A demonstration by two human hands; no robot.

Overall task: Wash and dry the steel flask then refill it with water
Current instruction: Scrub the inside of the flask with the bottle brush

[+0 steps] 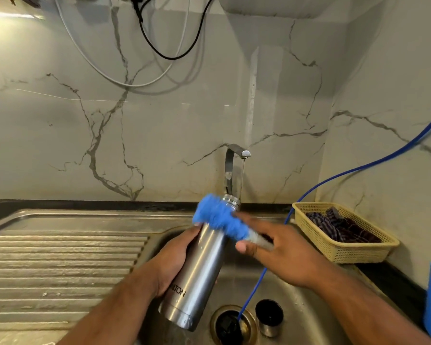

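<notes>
Left hand [171, 260] wraps its curled fingers round the smooth, cylindrical steel flask [199, 270], held tilted, mouth up, over the dull metal sink [296, 295]. Right hand [281, 252], blurred, seems to pinch the handle of a fluffy blue brush [219, 217] lying across the flask's shoulder.

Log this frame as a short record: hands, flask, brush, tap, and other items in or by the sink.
left hand: grips the steel flask, tilted over the sink
right hand: holds the blue brush against the flask's upper outside; blurred
flask mouth: uncapped
tap: thin stream seems to run
cap: stands in the sink beside the drain
basket: right of the sink, holds a dark checked cloth
stage: washing; not yet dried or refilled
</notes>
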